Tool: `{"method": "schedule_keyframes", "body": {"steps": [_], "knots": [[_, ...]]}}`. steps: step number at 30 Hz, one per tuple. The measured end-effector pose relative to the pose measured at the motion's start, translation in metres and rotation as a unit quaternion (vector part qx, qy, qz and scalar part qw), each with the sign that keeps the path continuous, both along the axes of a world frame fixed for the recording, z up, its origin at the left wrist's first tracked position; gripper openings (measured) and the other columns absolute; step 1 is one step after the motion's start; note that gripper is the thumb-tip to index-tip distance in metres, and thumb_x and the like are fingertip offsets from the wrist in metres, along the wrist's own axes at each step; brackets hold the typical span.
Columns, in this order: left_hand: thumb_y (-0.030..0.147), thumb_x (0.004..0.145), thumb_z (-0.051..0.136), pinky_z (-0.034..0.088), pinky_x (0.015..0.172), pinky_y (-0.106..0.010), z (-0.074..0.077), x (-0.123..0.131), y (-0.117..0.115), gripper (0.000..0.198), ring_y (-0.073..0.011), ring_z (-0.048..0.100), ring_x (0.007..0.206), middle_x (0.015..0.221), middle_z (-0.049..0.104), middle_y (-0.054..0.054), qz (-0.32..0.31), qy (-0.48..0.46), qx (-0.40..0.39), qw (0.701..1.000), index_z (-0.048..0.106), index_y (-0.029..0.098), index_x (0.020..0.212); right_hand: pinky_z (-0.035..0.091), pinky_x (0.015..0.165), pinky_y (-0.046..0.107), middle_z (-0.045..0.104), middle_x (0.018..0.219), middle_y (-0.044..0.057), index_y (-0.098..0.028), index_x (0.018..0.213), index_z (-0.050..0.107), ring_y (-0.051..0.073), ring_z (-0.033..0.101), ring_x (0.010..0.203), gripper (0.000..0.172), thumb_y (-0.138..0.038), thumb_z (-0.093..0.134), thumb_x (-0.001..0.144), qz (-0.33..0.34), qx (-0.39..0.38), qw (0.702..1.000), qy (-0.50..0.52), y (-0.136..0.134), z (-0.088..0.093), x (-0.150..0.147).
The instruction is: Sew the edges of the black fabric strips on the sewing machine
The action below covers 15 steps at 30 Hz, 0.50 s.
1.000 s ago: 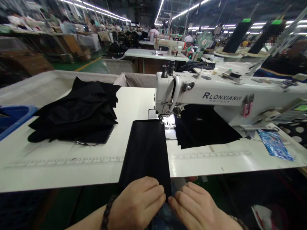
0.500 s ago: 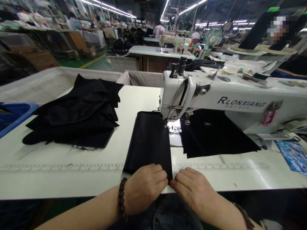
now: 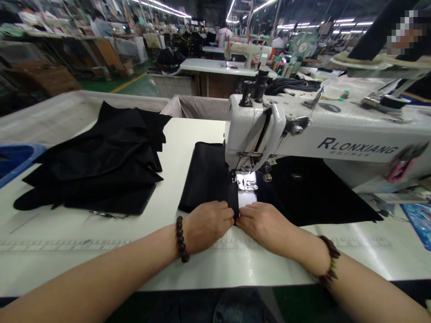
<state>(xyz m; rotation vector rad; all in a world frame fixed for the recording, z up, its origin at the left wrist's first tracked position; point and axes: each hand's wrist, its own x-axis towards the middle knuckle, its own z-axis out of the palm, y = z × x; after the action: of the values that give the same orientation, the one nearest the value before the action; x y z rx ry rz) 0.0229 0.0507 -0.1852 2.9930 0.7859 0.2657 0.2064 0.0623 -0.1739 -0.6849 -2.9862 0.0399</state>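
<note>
A folded piece of black fabric (image 3: pixel 208 179) lies on the white table, its right edge under the presser foot of the sewing machine (image 3: pixel 249 130). My left hand (image 3: pixel 210 224), with a dark bead bracelet on the wrist, is closed on the fabric's near right corner. From the other side my right hand (image 3: pixel 262 226) pinches the same corner, fingertips almost meeting the left ones. Just ahead of both hands is the lit metal needle plate (image 3: pixel 247 197). Another black fabric piece (image 3: pixel 310 193) lies under the machine's arm, right of the needle.
A heap of black fabric pieces (image 3: pixel 97 157) lies at the left, with a blue bin (image 3: pixel 20 161) beyond its edge. A printed ruler (image 3: pixel 134 244) crosses the table. Pink-handled snippers (image 3: pixel 402 168) hang on the machine. Thread cones (image 3: pixel 373 36) stand at the upper right.
Both hands have moved forward, closer to the needle, still holding the corner. The folded fabric has slid away from me under the presser foot. The camera view has shifted slightly.
</note>
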Motion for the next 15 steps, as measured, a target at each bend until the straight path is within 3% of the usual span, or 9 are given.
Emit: {"method": "schedule_keyframes", "body": {"steps": [10, 15], "knots": [[0.007, 0.084, 0.048, 0.046, 0.072, -0.030, 0.000, -0.004, 0.041, 0.013, -0.0181, 0.053, 0.078, 0.083, 0.061, -0.006, 0.005, 0.043, -0.004, 0.999, 0.061, 0.009, 0.083, 0.029, 0.055, 0.028, 0.051, 0.061, 0.002, -0.013, 0.065, 0.058, 0.014, 0.041, 0.056, 0.036, -0.015, 0.034, 0.092, -0.066, 0.070, 0.990, 0.108, 0.020, -0.013, -0.001], [0.004, 0.079, 0.051, 0.048, 0.071, -0.029, 0.007, -0.002, 0.044, 0.012, -0.0195, 0.056, 0.080, 0.087, 0.063, -0.009, 0.025, 0.074, 0.013, 0.997, 0.061, 0.006, 0.085, 0.027, 0.053, 0.028, 0.050, 0.059, 0.002, -0.013, 0.069, 0.060, 0.013, 0.040, 0.053, 0.037, -0.016, 0.031, 0.093, -0.093, 0.098, 0.984, 0.118, 0.024, -0.019, -0.001]]}}
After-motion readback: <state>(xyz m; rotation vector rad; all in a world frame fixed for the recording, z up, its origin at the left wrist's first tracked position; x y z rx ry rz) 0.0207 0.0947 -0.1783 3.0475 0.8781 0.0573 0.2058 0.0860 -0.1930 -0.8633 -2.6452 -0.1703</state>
